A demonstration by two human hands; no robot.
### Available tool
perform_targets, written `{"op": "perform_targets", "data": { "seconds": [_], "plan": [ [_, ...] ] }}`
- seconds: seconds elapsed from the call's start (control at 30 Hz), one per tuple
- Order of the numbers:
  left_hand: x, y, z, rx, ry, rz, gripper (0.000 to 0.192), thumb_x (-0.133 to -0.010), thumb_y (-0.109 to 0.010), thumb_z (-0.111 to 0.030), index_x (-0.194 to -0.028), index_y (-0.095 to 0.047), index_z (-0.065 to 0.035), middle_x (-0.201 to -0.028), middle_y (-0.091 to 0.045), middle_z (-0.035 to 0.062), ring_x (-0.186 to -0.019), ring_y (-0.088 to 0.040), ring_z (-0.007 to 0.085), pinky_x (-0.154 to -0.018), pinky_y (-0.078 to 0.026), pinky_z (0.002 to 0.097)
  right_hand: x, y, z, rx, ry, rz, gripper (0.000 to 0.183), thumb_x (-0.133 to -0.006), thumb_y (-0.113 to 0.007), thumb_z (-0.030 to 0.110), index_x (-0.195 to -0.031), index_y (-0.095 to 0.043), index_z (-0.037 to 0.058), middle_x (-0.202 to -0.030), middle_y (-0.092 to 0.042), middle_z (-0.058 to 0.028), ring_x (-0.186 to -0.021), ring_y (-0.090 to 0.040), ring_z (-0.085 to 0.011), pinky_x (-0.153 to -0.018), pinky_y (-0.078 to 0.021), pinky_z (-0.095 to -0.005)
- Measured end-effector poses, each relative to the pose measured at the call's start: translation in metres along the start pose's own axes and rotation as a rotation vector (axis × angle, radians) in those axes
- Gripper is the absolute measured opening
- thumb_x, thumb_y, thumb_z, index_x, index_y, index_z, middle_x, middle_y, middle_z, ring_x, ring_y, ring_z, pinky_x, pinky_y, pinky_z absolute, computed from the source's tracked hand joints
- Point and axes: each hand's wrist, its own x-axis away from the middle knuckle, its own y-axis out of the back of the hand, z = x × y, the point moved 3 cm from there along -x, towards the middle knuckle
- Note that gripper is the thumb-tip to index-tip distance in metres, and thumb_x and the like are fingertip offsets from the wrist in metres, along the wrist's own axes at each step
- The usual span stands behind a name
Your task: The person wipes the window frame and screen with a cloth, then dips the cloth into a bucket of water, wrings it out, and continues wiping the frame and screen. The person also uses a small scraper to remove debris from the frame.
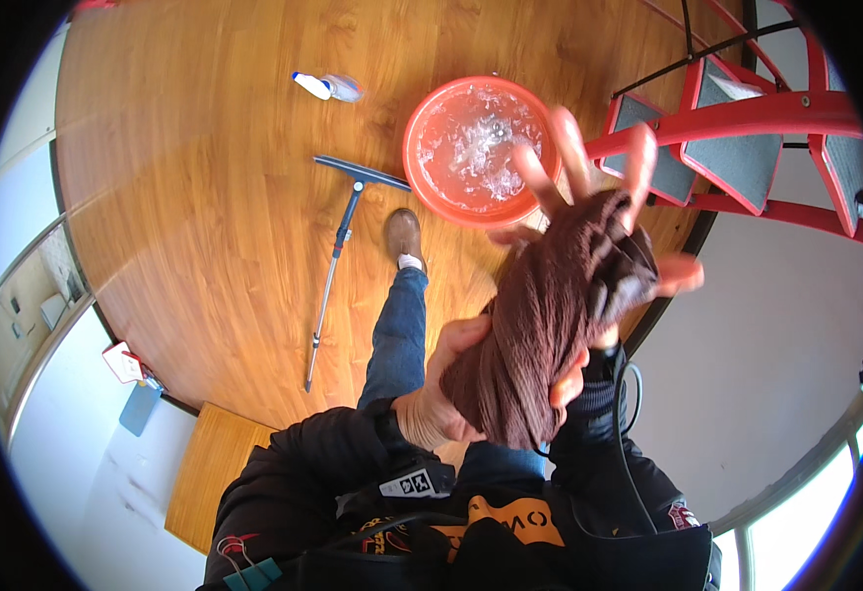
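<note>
A dark brown cloth (531, 318), twisted into a thick bundle, is held up in front of my body. My left hand (431, 399) grips its lower end, with fingertips showing round the far side. Behind the upper end, my right hand (573, 159) has its fingers spread wide and blurred; the cloth hides its palm, so contact there is unclear. Beyond the hands, an orange-red plastic basin (415, 181) of bubbly water stands on the floor. A window squeegee (361, 171) with a telescopic pole lies left of it, its blade end against the basin.
A spray bottle (332, 87) lies on the wood-look floor (202, 221). At the right stands a red stepladder (734, 122) with grey treads, close to a pale wall (742, 295). A wooden panel (213, 473) and a dustpan-like blue item (140, 408) are at lower left. My shoe (403, 236) is near the basin.
</note>
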Motion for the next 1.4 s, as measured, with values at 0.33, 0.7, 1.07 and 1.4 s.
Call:
{"op": "perform_targets", "data": {
  "seconds": [0.33, 0.7, 1.07, 1.4],
  "plan": [
    [0.021, -0.049, -0.007, -0.742, 0.412, -0.244, 0.086, -0.076, -0.078, -0.044, -0.136, -0.040, 0.0062, -0.124, -0.058, 0.0103, -0.112, -0.056, 0.0156, -0.097, -0.044, 0.0301, 0.030, -0.074, 0.049, 0.326, -0.008, 0.162, 0.042, -0.069, -0.080, 0.014, -0.093, -0.046, 0.0198, -0.098, -0.043, -0.0085, -0.091, -0.050, -0.0257, -0.071, -0.0554, -0.0490],
    [0.002, -0.022, -0.047, -1.322, 0.325, -0.338, 0.053, -0.081, -0.080, -0.029, -0.116, -0.051, -0.0015, -0.094, -0.060, 0.0020, -0.085, -0.059, 0.0100, -0.074, -0.049, 0.0269, 0.034, -0.026, 0.034, 1.004, -0.229, -0.196, 0.027, -0.080, -0.065, -0.009, -0.080, -0.043, 0.0070, -0.080, -0.053, -0.0029, -0.076, -0.052, -0.0113, -0.071, -0.0466, -0.0270],
    [-0.026, 0.035, -0.075, -1.912, 0.078, -0.538, 0.019, -0.080, -0.067, -0.016, -0.086, -0.062, 0.0017, -0.072, -0.065, 0.0061, -0.066, -0.063, 0.0129, -0.058, -0.050, 0.0294, 0.011, 0.021, 0.013, 1.730, -0.195, -0.087, 0.011, -0.077, -0.063, 0.006, -0.076, -0.052, 0.0034, -0.070, -0.057, -0.0133, -0.064, -0.059, -0.0272, -0.063, -0.0491, -0.0350],
    [-0.039, 0.058, -0.085, -2.076, 0.011, -0.755, 0.056, -0.076, -0.072, -0.031, -0.103, -0.052, 0.0136, -0.077, -0.067, 0.0227, -0.073, -0.070, 0.0313, -0.062, -0.054, 0.0374, 0.000, 0.051, 0.000, 1.973, -0.120, -0.026, 0.008, -0.074, -0.063, 0.008, -0.077, -0.056, 0.0037, -0.074, -0.061, -0.0172, -0.072, -0.062, -0.0378, -0.067, -0.0510, -0.0435]
  ]
}}
